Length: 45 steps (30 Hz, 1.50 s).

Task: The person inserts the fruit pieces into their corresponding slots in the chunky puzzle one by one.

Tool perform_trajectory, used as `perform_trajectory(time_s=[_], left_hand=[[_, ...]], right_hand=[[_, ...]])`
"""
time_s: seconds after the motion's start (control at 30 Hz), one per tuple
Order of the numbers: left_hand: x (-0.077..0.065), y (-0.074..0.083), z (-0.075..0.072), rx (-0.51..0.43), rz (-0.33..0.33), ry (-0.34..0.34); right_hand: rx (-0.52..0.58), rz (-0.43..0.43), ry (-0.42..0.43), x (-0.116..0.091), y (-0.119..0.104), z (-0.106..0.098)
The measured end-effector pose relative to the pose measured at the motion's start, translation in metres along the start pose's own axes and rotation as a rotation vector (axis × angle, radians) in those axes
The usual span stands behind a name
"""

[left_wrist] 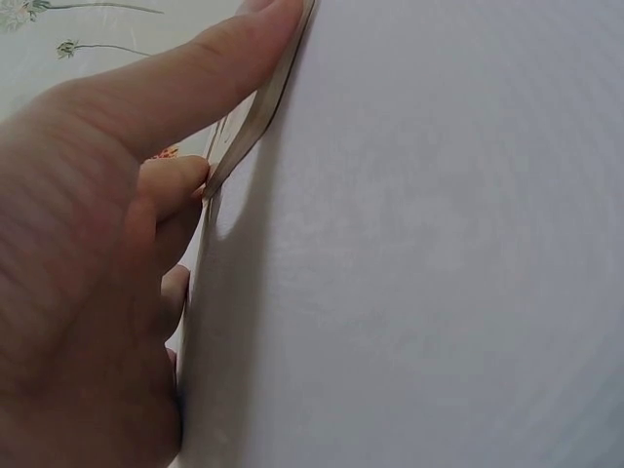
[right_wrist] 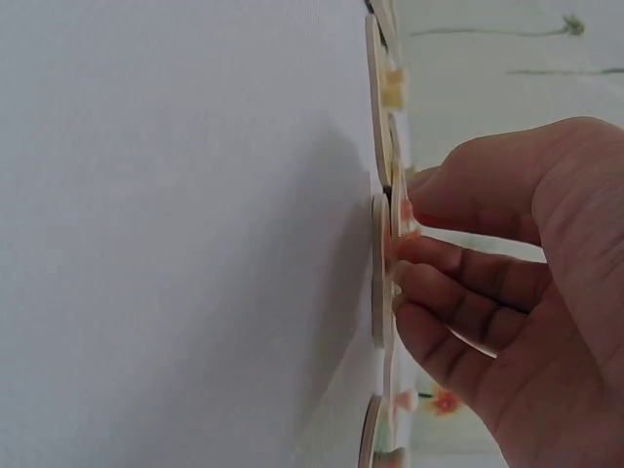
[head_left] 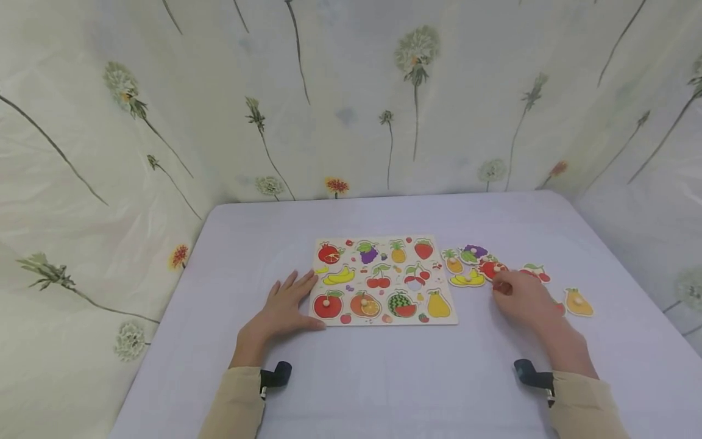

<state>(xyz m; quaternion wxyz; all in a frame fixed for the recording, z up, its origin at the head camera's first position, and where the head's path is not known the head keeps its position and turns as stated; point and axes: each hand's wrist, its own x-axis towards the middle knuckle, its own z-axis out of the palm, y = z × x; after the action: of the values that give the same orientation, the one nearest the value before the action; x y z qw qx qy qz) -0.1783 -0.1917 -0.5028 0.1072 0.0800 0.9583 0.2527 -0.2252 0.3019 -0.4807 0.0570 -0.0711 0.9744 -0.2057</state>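
A wooden fruit puzzle board (head_left: 345, 242) lies flat on the table. My left hand (head_left: 285, 305) rests along its left edge with fingers spread, the thumb (left_wrist: 195, 83) on the near corner. An apple piece (head_left: 320, 309) and an orange piece (head_left: 359, 308), both with knobs, sit in their slots. To the board's right, my right hand (head_left: 518, 296) pinches a red fruit piece (head_left: 488, 268) at its knob, thumb and index finger close together. Loose banana (head_left: 466, 278), pineapple (head_left: 453, 263) and grape (head_left: 473, 253) pieces lie beside it, some overlapping.
Right of my right hand are a cherry piece (head_left: 540, 274) and a pear piece (head_left: 578, 303). Another red piece (head_left: 559, 307) is partly covered by my hand. A white cloth covers the table (head_left: 384, 378); a flower-patterned curtain (head_left: 351, 140) hangs behind it.
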Motion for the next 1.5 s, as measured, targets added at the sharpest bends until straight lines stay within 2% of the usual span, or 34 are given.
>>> perform_trajectory(time_s=[0.57,0.8,1.03,1.5], left_hand=[[0.001,-0.002,0.002,-0.01,0.012,0.004],[0.003,-0.004,0.003,-0.004,0.012,-0.004],[0.003,-0.003,0.002,0.0,0.007,-0.005],[0.001,-0.001,0.0,0.003,0.003,-0.013]], right_hand=[[-0.061,0.108,-0.006,-0.012,0.04,-0.022],[-0.062,0.142,0.008,-0.02,0.046,-0.026],[-0.112,0.17,-0.002,-0.022,0.055,-0.033],[-0.071,0.217,-0.087,-0.03,0.056,-0.035]])
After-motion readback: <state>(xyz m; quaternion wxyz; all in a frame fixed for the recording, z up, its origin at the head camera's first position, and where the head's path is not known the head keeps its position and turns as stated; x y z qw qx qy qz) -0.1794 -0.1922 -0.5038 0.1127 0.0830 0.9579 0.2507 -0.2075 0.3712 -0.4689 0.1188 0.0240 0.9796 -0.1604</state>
